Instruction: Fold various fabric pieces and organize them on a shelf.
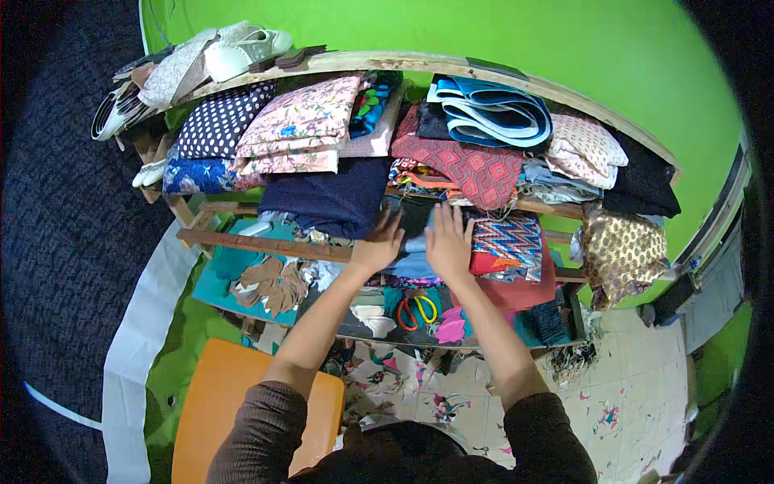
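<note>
Both my arms reach forward to a wooden shelf rack stacked with folded fabric. My left hand (380, 244) is open, its fingers stretched out at the edge of a dark navy folded cloth (326, 198). Beside it, my right hand (449, 242) lies open with fingers spread on the same stack, close to a zigzag-patterned fabric (508, 246). A black folded cloth (413, 213) lies between the fingertips, and light blue fabric (413, 264) shows below it between my hands. Neither hand grips anything visible.
Higher up sit polka-dot (222, 121), floral (302, 121) and red patterned (459, 165) fabrics, and a blue roll (500, 121). Scraps and a yellow loop (425, 309) lie on the lower shelf (355, 327). An orange chair (214, 403) stands left; scraps litter the tiled floor (645, 355).
</note>
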{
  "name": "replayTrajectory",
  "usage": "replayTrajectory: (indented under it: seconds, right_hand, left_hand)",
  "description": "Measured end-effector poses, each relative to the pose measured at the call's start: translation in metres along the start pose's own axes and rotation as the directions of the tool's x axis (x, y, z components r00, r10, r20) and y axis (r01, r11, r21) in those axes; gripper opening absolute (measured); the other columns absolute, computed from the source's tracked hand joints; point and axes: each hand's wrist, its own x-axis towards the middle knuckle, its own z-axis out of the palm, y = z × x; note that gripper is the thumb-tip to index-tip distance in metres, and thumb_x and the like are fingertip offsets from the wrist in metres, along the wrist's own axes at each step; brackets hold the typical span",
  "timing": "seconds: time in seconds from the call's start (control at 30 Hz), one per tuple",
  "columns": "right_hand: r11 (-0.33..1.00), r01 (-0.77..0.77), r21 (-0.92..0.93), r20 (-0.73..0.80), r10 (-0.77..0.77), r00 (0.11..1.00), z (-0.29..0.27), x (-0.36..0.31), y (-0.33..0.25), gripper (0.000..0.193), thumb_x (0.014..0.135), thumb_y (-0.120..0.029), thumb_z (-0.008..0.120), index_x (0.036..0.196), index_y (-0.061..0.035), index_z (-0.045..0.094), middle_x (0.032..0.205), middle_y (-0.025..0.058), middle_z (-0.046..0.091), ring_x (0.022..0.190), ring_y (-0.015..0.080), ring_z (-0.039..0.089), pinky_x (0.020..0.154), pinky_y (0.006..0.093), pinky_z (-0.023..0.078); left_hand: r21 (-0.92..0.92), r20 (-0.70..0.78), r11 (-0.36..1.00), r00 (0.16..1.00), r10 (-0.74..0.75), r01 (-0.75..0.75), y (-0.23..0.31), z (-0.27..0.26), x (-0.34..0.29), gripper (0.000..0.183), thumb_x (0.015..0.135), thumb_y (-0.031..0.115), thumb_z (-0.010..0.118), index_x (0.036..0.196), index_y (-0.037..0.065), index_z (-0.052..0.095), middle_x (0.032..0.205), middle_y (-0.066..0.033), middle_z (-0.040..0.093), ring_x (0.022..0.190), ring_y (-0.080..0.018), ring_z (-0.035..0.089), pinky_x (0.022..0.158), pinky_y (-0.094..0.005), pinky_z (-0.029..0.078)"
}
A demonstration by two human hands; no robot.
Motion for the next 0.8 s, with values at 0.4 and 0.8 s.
replayTrajectory:
  seconds: [0.4,0.8]
  right_hand:
    - [0.992,-0.112,0.062,0.493,0.067,0.867,0.001,-0.037,-0.013,0.051,0.090,-0.037,0.034,0.131,-0.0064,0.038,0.138,0.0118,0.035,0.129,0.0282,0.029,0.104,0.0528,0.018]
    - [0.962,0.062,0.266,0.376,-0.163,0.912,-0.084,-0.152,-0.038,0.051,0.088,-0.033,0.040,0.132,-0.0070,0.036,0.138,0.0143,0.034,0.127,0.0302,0.031,0.104,0.0490,0.022]
  left_hand:
    - [0.409,0.028,0.911,0.999,0.045,-0.053,0.034,0.010,-0.043,0.046,0.089,0.037,0.036,0.127,0.013,0.046,0.136,-0.0110,0.037,0.127,-0.0284,0.033,0.104,-0.0512,0.018]
    - [0.431,-0.074,0.870,0.971,-0.229,0.238,0.113,-0.016,-0.190,0.044,0.087,0.032,0.038,0.126,0.011,0.048,0.143,-0.0118,0.025,0.133,-0.0282,0.022,0.106,-0.0496,0.015]
